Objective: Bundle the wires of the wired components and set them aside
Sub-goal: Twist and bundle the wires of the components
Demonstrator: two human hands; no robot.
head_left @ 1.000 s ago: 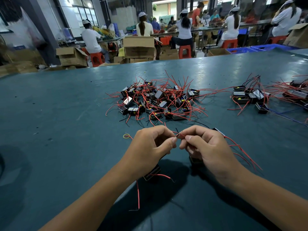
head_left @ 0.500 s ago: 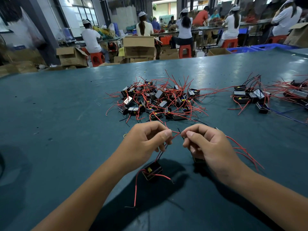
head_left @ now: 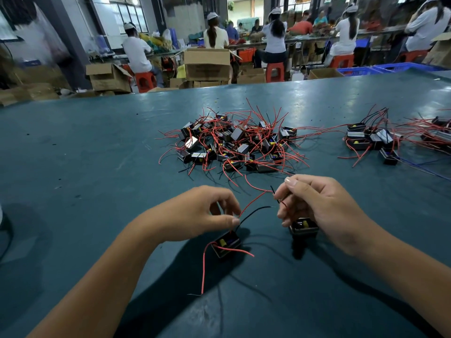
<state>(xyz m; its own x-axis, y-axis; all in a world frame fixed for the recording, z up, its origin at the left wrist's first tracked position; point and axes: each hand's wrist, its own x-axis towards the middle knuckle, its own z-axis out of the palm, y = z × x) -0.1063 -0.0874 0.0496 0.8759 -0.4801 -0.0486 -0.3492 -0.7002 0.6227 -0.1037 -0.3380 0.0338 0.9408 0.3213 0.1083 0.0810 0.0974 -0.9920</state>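
Wires [head_left: 253, 212], red and black, run between our hands above the worktop [head_left: 97, 167]: left fingers [head_left: 234, 220] pinch one component's [head_left: 225, 243] leads, right fingers [head_left: 283, 201] pinch another's [head_left: 303, 226], so we judge bundling underway, gathering next.

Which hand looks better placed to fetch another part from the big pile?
Probably the right hand: it sits nearer the pile, though it pinches wires. The left hand is lower, pinching its own wires.
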